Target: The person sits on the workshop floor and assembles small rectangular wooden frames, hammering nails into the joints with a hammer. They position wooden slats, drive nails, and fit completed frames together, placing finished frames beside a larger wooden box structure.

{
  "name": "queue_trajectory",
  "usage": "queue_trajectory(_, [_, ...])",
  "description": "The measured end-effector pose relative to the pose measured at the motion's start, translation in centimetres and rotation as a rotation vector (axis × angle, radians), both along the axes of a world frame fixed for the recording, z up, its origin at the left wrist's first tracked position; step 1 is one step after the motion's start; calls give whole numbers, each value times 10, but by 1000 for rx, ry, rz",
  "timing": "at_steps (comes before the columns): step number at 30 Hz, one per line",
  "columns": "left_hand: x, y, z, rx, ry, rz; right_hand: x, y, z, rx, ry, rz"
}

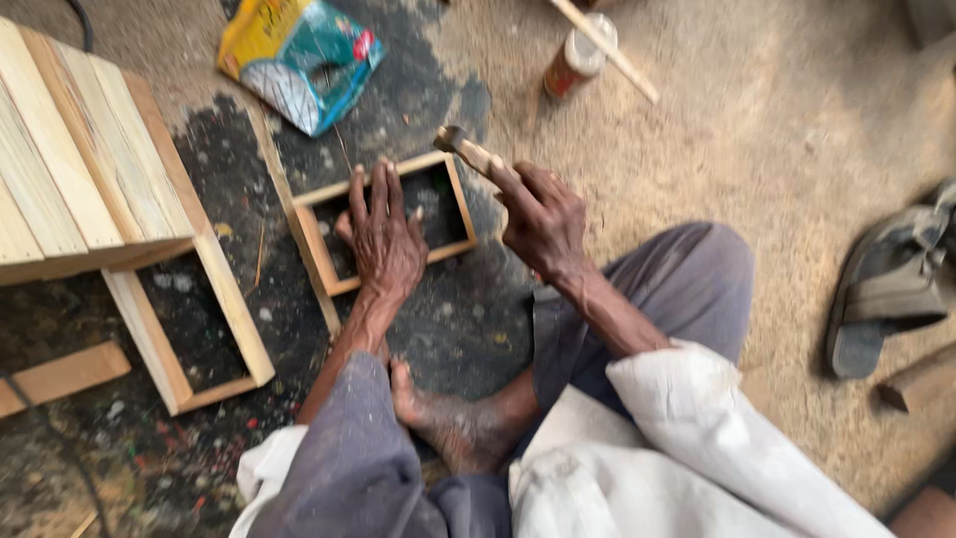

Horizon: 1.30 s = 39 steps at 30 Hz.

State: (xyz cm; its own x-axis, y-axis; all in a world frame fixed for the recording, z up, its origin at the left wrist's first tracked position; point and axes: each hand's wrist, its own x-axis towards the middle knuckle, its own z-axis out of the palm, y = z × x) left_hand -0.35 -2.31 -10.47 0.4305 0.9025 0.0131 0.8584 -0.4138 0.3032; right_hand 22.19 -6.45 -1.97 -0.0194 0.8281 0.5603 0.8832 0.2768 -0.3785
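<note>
The floor is covered with sawdust, with a dark paint-flecked patch in front of the seated person. At far left stands a larger slatted wooden crate, with an open wooden frame against its near side. A yellow and teal plastic bag lies at the top, and a small jar with a thin wooden stick across it lies to the right of the bag. A grey sandal lies at the right edge, well apart from the work. A small wooden frame lies flat on the dark patch, just beyond the person's bare foot. The left hand is spread open, fingers extended, pressing down on the near rail of the small wooden frame. The right hand is clenched around the wooden handle of a hammer, whose head is raised just above the frame's far right corner, not touching it.
</note>
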Motion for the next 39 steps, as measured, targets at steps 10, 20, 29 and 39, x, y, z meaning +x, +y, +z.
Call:
queue_trajectory(10, [6,3,25,-34,-13,-16,-2,2,-4,-301,-91,-28])
queue_trajectory(20, [7,3,19,55,15,-36,20,-30,12,-228,170,-32])
queue_trajectory(29, [10,-12,14,53,33,82,14,-105,-8,-494,700,-279])
queue_trajectory(39, [9,-15,3,75,66,86,-6,-117,-22,-438,426,-164])
